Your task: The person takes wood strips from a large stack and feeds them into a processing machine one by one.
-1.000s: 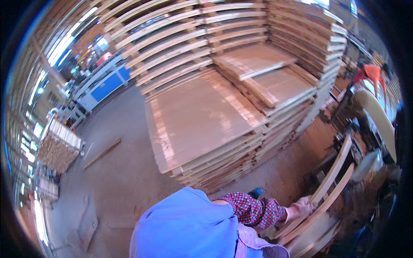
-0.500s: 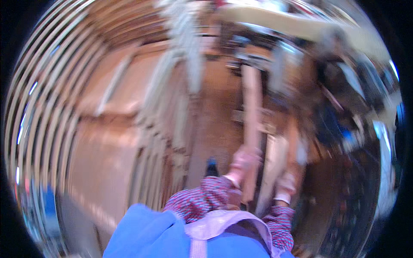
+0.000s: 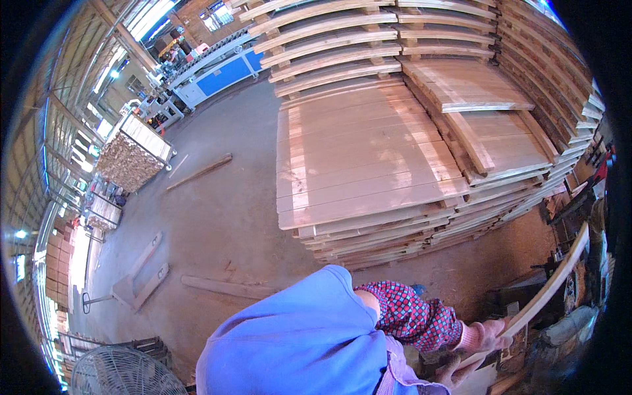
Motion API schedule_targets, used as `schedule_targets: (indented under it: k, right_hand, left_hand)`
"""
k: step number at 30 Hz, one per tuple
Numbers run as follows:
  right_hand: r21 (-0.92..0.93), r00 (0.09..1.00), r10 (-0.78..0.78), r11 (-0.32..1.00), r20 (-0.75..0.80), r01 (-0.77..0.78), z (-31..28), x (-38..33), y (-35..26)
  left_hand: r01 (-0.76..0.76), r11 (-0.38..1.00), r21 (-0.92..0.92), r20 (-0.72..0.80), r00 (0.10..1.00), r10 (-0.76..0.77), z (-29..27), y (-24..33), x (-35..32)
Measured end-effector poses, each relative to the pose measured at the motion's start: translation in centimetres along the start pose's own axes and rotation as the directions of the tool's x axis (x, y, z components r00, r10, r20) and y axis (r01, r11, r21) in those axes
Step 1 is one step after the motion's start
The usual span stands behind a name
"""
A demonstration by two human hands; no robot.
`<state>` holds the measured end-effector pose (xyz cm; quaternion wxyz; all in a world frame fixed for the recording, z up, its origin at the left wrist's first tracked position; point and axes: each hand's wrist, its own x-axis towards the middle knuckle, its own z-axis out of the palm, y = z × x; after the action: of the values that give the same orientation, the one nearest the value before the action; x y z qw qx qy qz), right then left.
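Both my hands wear pink gloves and come out of red checked sleeves at the lower right. My left hand grips a long pale wooden plank that slants up toward the right edge. My right hand is just below it, closed on the lower end of the same plank and partly hidden at the frame's bottom. My blue top fills the bottom centre and covers the rest of my arms.
Tall stacks of wide wooden boards stand ahead across the concrete floor. Loose planks lie on the floor. A pallet jack, a round fan, a crate of wood pieces and a blue machine are at left.
The view has swung from down along the plank toward the board stacks on my left. Both hands are still on the plank, now at the lower right.
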<state>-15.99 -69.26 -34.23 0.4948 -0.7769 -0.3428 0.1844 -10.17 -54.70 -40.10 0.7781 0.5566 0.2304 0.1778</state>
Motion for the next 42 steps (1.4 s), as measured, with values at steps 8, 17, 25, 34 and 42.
schedule_targets:
  k: [8,17,25,34,42]
  right_hand:
    - [-0.221,0.912,0.202,0.93,-0.356,-0.293,-4.9,-9.3,2.4]
    - [-0.334,0.736,0.335,0.728,-0.589,-0.598,-1.3,-16.6,3.5]
    - [-0.56,0.721,0.355,0.459,-0.595,-0.689,-0.1,-26.8,3.6]
    - [-0.774,0.793,0.115,0.171,-0.598,-0.609,-7.9,-7.9,11.6]
    - [-0.674,0.751,0.079,0.387,-0.656,-0.629,-13.1,1.9,12.2]
  left_hand:
    - [-0.229,-0.066,0.971,0.224,0.776,0.589,-21.0,18.8,4.8]
    - [0.571,-0.391,0.722,-0.434,0.814,0.386,-37.5,34.1,20.3]
    - [0.414,-0.449,0.792,-0.175,0.858,0.483,-65.3,32.5,20.8]
    - [0.274,0.716,0.643,-0.203,0.962,-0.185,-40.6,38.7,16.4]
    - [0.062,0.988,-0.14,0.393,0.919,-0.002,-9.4,21.9,0.3]
